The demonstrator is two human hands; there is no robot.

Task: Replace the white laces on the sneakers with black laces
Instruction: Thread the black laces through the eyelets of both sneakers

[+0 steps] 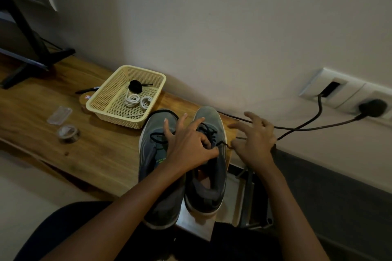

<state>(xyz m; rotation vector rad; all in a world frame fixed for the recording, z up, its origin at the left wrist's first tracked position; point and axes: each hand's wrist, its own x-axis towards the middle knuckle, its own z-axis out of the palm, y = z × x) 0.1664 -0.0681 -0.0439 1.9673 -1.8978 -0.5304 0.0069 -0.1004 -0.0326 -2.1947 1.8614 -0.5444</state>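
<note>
We see two grey mesh sneakers [203, 154] side by side on the wooden tabletop [95, 150]. The left hand [188, 144] pinches the right sneaker's black lace [209, 133]; the right hand [254, 137], fingers spread, grips nothing. Coiled white laces [137, 100] lie in the perforated cream plastic basket [106, 99].

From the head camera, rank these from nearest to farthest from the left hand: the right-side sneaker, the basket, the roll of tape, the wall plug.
1. Right-side sneaker: directly under the left hand, touching.
2. Basket: up and left, by the wall.
3. Roll of tape: farther left on the table.
4. Wall plug: far right, on the wall.
</note>
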